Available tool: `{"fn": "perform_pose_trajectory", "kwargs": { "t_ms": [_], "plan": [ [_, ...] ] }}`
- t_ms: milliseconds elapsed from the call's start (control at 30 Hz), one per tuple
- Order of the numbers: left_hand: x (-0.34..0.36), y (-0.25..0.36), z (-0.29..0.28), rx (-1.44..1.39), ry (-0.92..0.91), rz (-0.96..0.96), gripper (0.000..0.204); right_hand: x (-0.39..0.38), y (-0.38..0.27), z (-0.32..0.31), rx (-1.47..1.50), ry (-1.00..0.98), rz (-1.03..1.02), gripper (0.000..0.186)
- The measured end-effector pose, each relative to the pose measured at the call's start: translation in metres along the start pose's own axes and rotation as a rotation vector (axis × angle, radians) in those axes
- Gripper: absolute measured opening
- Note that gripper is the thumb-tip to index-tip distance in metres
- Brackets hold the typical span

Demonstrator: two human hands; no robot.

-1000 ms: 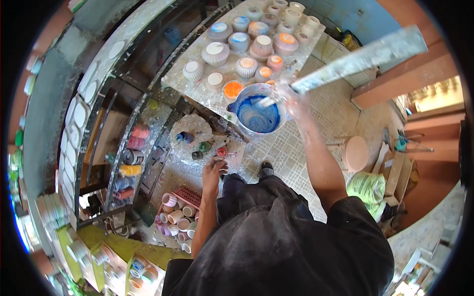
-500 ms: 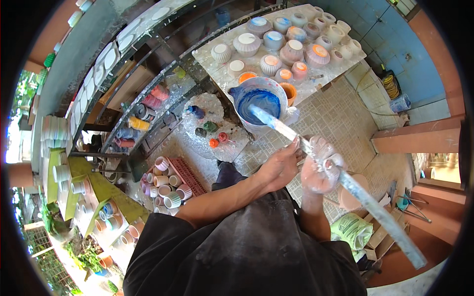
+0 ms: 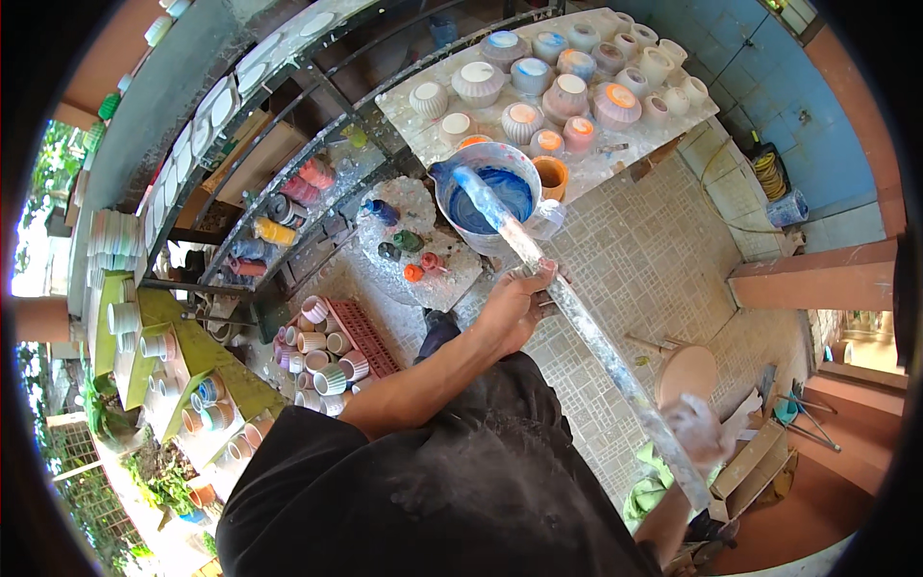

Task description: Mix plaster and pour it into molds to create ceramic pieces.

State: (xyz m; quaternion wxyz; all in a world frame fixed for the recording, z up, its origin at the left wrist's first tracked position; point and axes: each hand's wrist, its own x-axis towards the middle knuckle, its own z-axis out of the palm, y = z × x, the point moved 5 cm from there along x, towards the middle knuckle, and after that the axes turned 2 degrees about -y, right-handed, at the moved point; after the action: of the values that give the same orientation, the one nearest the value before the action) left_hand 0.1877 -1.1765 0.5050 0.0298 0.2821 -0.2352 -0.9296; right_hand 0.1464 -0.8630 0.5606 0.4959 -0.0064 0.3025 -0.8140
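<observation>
My left hand (image 3: 514, 310) is closed around a long paint-smeared stick (image 3: 611, 354), gripping it above its middle. The stick's blue-and-white upper end lies over a pale bucket (image 3: 488, 242) that holds blue paint (image 3: 511, 194). Whether the tip touches the paint or the bucket wall is unclear. Lower right, my right hand (image 3: 697, 431) is smeared by motion close to the stick's lower part. Its fingers cannot be made out, nor whether it touches the stick. An orange-brown pot (image 3: 550, 177) stands just right of the bucket.
Several plaster-coated pots (image 3: 565, 96) crowd the table (image 3: 423, 137) beyond the bucket. Small paint bottles (image 3: 409, 240) stand on a splattered stand. A reddish crate (image 3: 363, 338) with pots lies lower left, a round stool (image 3: 686, 373) right. Shelving (image 3: 317, 207) runs along the left.
The stick's upper end has shifted up and left across the bucket. My right hand has moved down and right from its place beside my left, which moved slightly up and left.
</observation>
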Motion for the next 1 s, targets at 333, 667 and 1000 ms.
{"fn": "perform_pose_trajectory", "kwargs": {
  "t_ms": [333, 667, 1000],
  "plan": [
    [-0.01, -0.002, -0.009, 0.232, -0.003, 0.03, 0.014, -0.027, 0.011, 0.047, -1.011, 0.178, 0.466, 0.047],
    [-0.055, 0.123, -0.111, 0.469, 0.032, 0.286, 0.027, 0.082, 0.093, 0.065, -1.484, 0.114, -0.208, 0.02],
    [-0.168, 0.139, -0.39, 0.74, 0.947, 0.196, 0.041, 0.266, 0.242, 0.061, -1.28, 0.134, 0.065, 0.033]
  ]
}}
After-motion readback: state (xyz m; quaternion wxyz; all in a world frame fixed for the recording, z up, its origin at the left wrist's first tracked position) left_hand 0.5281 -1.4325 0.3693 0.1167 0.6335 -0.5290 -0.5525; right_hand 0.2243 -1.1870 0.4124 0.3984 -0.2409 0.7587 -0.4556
